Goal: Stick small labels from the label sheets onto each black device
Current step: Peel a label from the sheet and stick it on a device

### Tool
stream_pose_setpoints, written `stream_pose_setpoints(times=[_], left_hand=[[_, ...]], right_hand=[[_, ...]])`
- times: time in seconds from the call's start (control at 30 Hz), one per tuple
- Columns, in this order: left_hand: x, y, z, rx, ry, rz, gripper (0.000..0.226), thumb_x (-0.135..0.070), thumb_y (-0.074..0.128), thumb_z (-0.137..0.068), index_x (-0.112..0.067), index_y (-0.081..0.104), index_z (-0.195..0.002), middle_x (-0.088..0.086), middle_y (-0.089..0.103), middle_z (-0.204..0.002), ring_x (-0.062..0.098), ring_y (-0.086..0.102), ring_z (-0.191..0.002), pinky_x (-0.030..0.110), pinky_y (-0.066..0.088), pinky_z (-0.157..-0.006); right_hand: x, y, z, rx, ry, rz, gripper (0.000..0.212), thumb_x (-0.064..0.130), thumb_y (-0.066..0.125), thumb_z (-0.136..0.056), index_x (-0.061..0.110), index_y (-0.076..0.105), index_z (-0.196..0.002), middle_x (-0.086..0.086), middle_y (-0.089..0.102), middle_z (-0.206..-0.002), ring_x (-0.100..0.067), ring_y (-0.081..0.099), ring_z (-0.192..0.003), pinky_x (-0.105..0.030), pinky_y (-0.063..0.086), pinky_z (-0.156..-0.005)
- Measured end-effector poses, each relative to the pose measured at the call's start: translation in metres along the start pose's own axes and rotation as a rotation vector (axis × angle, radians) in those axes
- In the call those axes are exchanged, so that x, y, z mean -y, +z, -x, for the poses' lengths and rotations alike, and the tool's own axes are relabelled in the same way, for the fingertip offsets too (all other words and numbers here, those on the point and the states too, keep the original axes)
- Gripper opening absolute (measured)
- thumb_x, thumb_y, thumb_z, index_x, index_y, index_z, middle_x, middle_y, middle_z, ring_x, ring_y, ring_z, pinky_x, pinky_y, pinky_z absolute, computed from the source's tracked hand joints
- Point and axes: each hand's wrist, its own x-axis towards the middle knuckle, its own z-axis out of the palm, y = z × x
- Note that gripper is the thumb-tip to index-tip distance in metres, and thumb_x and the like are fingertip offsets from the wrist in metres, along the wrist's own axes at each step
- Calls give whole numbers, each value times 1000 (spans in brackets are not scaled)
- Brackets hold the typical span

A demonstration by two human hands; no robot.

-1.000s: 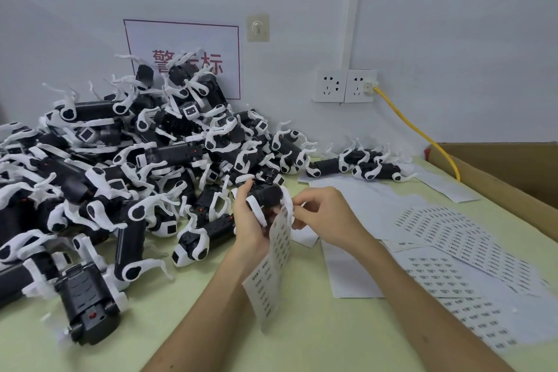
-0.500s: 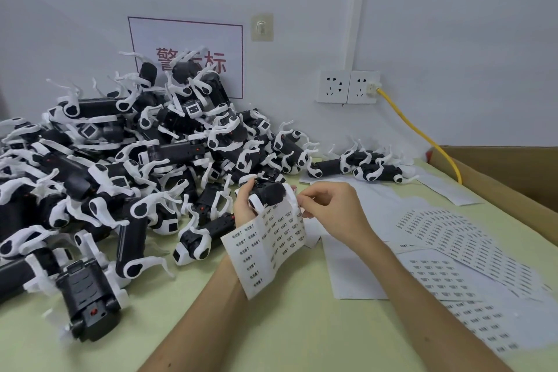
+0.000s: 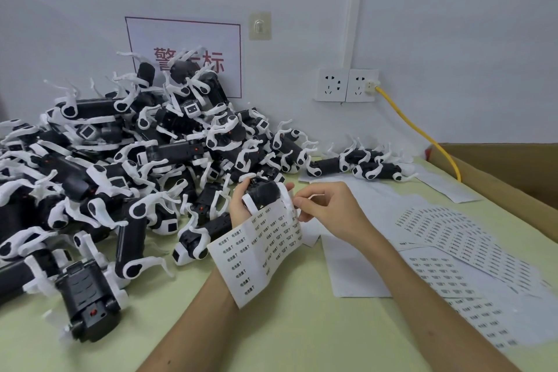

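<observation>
Two hands worked: left hand [image 3: 241,205] clasped one black device [image 3: 262,192], label sheet [image 3: 259,251] hanging below that grip; right hand [image 3: 326,208] pinched the sheet's upper edge, seemingly peeling one sticker free to press on next.

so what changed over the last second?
The label sheet swung from edge-on to facing the camera, below the left hand. The right hand stays pinching its top right edge. Left hand still grips the black device; pile unmoved.

Assembly workshop: heaped black devices [image 3: 126,160], label sheets [image 3: 453,238], cardboard carton [image 3: 513,172].
</observation>
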Motion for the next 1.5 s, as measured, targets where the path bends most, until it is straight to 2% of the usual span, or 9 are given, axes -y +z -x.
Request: stream_pose_setpoints(times=[0.27,0.4,0.53,0.67,0.77,0.9,1.1,1.23,1.5], left_hand=[[3,1,-4,-23,18,57,61,-45,50,-97,-2,81,-67,19,76,-82,29,76,-76,35,61,-79],[4,5,-1,-49,-29,90,57,-43,56,-94,9,77,-84,25,73,-93,34,75,-77,42,64,-66],[3,5,2,-54,-66,-49,69,-53,44,-97,6,79,-89,23,72,-103,32,68,-86,37,51,-82],[-11,4,1,-59,30,-114,62,-51,46,-99,3,65,-123,27,65,-122,34,60,-90,42,44,-88],[-26,-2,-3,32,131,-73,40,-48,44,-100,-12,62,-102,29,66,-129,34,65,-98,43,44,-96],[-31,-8,-1,235,-31,107,59,-57,42,-99,-9,76,-90,20,67,-133,36,66,-120,53,40,-114],[-29,-9,-1,374,-27,228,46,-52,49,-97,-9,62,-105,20,65,-132,43,62,-125,69,32,-114],[-29,-8,-1,399,-14,280,45,-51,52,-95,-11,56,-114,21,66,-130,44,63,-123,72,36,-109],[-30,-7,1,302,44,265,55,-55,44,-100,-9,58,-127,20,69,-128,42,67,-119,61,47,-104]], right_hand=[[0,3,-2,-40,47,-34,15,1,61,-97,8,72,-88,-8,74,-76,-22,71,-61,-30,59,-63],[-3,-1,-5,-173,85,-48,12,5,58,-100,8,66,-91,-8,75,-73,-25,73,-61,-30,58,-59],[-6,-9,-6,-349,46,-27,17,12,61,-99,19,69,-86,-5,74,-68,-21,72,-59,-24,57,-56],[-9,-9,-7,-421,-22,97,18,16,66,-97,27,69,-83,5,72,-66,-13,70,-54,-23,55,-58],[-8,-8,-6,-427,-83,157,25,20,68,-96,39,66,-80,11,70,-66,-9,69,-54,-29,58,-60],[-7,-4,-3,-453,-206,225,21,19,68,-95,36,69,-83,12,67,-69,-6,68,-54,-30,56,-57],[-2,5,0,-366,-395,303,9,15,69,-93,21,71,-87,16,68,-82,-10,66,-56,-13,46,-57],[-2,8,1,-341,-419,287,6,11,71,-92,15,76,-90,18,69,-84,-9,64,-58,-12,46,-60],[6,11,3,-308,-246,95,14,10,71,-92,22,78,-97,15,73,-82,-12,67,-53,-19,52,-59]])
